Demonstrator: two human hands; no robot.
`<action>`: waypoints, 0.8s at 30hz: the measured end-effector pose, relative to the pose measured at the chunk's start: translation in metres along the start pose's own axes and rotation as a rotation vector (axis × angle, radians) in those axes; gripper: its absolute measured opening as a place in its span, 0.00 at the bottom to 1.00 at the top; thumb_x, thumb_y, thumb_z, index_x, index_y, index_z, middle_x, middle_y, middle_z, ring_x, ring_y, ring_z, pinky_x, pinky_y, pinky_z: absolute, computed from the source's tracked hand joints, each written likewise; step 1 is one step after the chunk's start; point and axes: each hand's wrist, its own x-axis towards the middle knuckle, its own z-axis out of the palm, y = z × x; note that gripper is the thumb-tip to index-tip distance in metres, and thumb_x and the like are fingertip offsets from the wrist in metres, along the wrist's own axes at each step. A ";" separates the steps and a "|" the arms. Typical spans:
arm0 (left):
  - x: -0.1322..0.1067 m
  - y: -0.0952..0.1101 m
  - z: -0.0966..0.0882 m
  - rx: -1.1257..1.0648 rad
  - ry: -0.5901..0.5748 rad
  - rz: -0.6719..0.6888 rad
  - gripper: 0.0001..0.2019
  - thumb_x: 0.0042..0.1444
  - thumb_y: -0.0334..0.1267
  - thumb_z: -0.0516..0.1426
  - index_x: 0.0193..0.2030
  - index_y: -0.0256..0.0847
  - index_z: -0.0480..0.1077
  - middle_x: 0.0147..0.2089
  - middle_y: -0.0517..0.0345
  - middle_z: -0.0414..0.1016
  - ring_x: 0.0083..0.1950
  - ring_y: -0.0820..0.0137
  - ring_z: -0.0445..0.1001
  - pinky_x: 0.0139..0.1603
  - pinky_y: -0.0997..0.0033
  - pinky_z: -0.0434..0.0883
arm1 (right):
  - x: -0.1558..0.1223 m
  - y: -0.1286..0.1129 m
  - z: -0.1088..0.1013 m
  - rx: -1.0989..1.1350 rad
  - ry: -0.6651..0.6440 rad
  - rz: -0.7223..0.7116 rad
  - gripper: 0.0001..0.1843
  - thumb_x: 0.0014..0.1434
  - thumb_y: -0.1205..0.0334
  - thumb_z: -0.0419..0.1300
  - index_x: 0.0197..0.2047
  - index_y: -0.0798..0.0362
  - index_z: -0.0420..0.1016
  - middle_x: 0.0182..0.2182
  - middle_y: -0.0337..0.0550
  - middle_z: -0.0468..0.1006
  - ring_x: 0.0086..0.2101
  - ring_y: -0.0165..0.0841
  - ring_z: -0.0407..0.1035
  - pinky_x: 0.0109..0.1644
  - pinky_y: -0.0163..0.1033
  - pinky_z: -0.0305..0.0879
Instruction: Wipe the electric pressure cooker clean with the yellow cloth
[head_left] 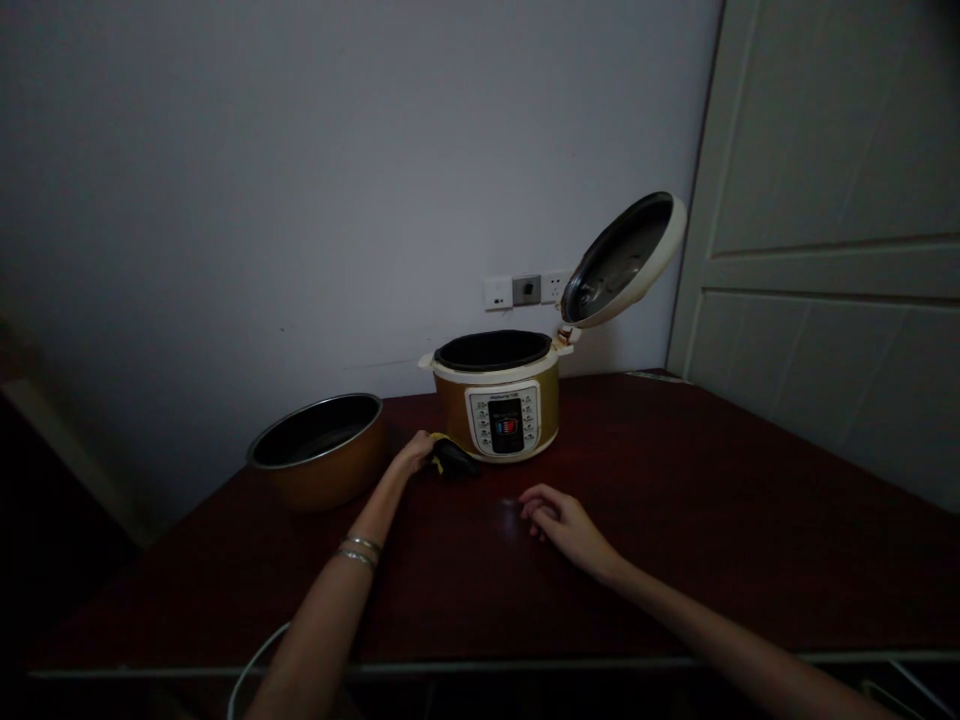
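While the left hand (412,453) touches a black-and-yellow bundle (453,459) just near the cooker (501,425) on the bench (637,450), its grip can't be called; the right hand (564,522) lies released, holding nothing

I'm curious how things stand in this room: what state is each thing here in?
Pressure cooker: open, dark inside.
Lid: raised and tilted, underside showing.
Round pot: upright on the table, beside the cooker.
Left hand: touching a yellow-and-black item.
Right hand: resting on the table, holding nothing.
Door: shut.
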 end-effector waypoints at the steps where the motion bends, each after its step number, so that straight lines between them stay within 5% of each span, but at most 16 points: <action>1: -0.002 0.000 0.001 0.025 -0.032 -0.015 0.06 0.43 0.30 0.60 0.20 0.31 0.68 0.17 0.59 0.67 0.19 0.76 0.65 0.22 0.76 0.61 | 0.000 0.000 0.000 -0.002 0.000 0.000 0.10 0.51 0.62 0.52 0.37 0.54 0.68 0.28 0.38 0.72 0.25 0.27 0.67 0.26 0.33 0.61; 6: -0.016 0.003 0.005 0.097 -0.165 -0.056 0.08 0.37 0.33 0.64 0.23 0.29 0.72 0.19 0.55 0.71 0.21 0.73 0.67 0.22 0.76 0.61 | 0.000 -0.001 0.000 -0.008 -0.013 -0.019 0.09 0.51 0.62 0.53 0.36 0.54 0.68 0.27 0.38 0.71 0.25 0.27 0.67 0.28 0.33 0.62; 14: -0.017 0.007 0.002 0.090 -0.002 0.001 0.07 0.42 0.35 0.62 0.25 0.32 0.72 0.20 0.58 0.70 0.24 0.74 0.66 0.26 0.74 0.63 | 0.000 -0.001 0.000 -0.017 -0.011 -0.021 0.10 0.51 0.62 0.53 0.36 0.54 0.68 0.27 0.38 0.71 0.25 0.28 0.67 0.28 0.34 0.62; 24: -0.044 0.011 0.035 0.158 -0.095 -0.046 0.07 0.43 0.34 0.62 0.24 0.31 0.71 0.19 0.57 0.70 0.23 0.71 0.67 0.26 0.71 0.64 | -0.001 -0.004 0.001 -0.019 -0.016 -0.026 0.10 0.50 0.62 0.52 0.36 0.54 0.68 0.26 0.38 0.71 0.25 0.28 0.66 0.29 0.35 0.63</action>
